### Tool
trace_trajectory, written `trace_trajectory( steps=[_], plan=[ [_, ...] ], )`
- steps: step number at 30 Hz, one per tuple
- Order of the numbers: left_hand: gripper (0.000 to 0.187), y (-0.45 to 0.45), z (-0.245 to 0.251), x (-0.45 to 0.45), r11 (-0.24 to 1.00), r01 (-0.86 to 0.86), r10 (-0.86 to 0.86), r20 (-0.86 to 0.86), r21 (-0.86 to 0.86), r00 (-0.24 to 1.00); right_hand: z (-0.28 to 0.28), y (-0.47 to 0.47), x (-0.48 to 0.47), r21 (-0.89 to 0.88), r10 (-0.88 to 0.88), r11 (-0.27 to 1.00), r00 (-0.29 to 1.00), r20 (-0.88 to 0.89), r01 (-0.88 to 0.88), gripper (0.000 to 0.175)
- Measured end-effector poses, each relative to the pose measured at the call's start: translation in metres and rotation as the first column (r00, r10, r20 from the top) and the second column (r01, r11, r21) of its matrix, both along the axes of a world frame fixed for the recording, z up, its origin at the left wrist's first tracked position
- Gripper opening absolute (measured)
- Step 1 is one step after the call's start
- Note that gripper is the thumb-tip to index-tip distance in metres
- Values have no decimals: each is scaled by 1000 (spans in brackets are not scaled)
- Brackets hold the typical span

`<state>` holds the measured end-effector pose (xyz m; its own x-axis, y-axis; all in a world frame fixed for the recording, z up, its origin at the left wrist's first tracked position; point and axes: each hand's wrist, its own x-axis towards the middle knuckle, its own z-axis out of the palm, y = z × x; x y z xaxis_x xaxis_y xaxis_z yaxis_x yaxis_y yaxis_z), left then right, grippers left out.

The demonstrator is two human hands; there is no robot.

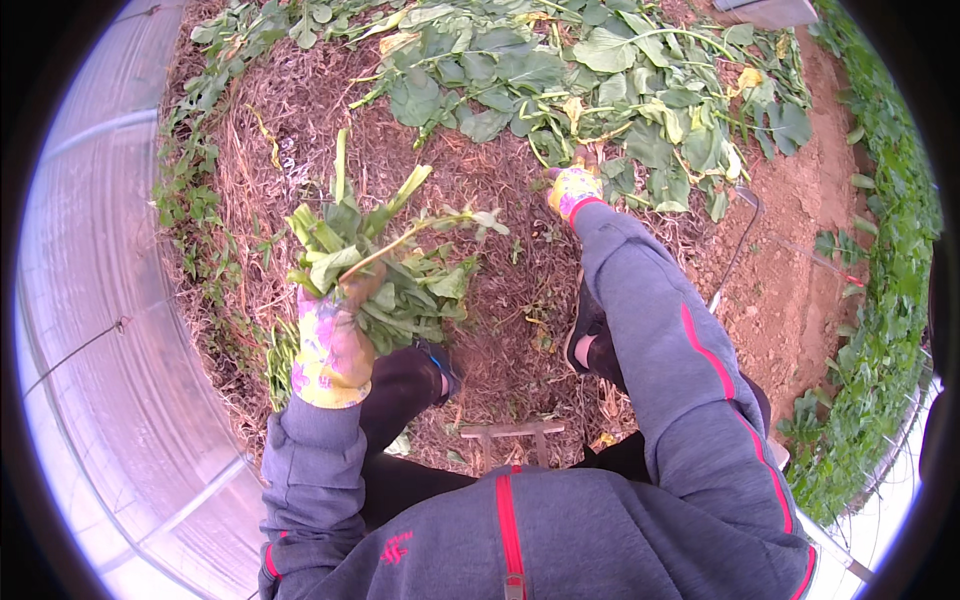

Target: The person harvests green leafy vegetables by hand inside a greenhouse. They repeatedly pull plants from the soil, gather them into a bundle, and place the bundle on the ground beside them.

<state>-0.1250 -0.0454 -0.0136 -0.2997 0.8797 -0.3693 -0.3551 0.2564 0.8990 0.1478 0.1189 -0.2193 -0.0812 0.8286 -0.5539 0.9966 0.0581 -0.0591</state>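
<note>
My left hand point(337, 330), in a flowered glove with a yellow cuff, is closed around a bunch of leafy green stalks point(397, 300) at the left of the view. My right hand point(576, 184), in a matching glove, reaches forward to the near edge of a wide heap of cut leafy greens point(525, 71). Its fingers are partly hidden among stems and leaves, so whether they grip a stalk does not show. Some leaves in the heap are yellowed.
Dry straw point(502, 217) covers the ground between my feet. A small wooden stool point(514, 430) stands below me. Right of my arm lie a curved metal tool point(739, 247) and bare soil point(802, 300), then a row of green plants point(892, 300). Plastic sheeting point(112, 300) walls the left side.
</note>
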Motion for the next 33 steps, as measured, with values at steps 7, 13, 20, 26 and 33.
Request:
trace_trajectory(
  steps=[7,13,20,26,33],
  plan=[
    [35,8,4,6,996,-82,83,30,-44,996,-13,19,7,-9,-147,989,972,-183,148,32],
    [35,13,19,15,999,-44,38,172,30,984,44,35,26,-23,-465,754,509,-725,656,25],
    [24,10,34,14,999,-41,41,-7,-9,999,144,41,40,244,-197,788,608,-769,565,27],
    [24,16,44,21,990,-126,138,310,-59,941,222,24,60,-277,-308,759,-50,-950,590,23],
    [33,16,53,31,995,-94,68,506,25,860,261,-20,55,-582,-314,708,-560,-766,399,14]
  ],
)
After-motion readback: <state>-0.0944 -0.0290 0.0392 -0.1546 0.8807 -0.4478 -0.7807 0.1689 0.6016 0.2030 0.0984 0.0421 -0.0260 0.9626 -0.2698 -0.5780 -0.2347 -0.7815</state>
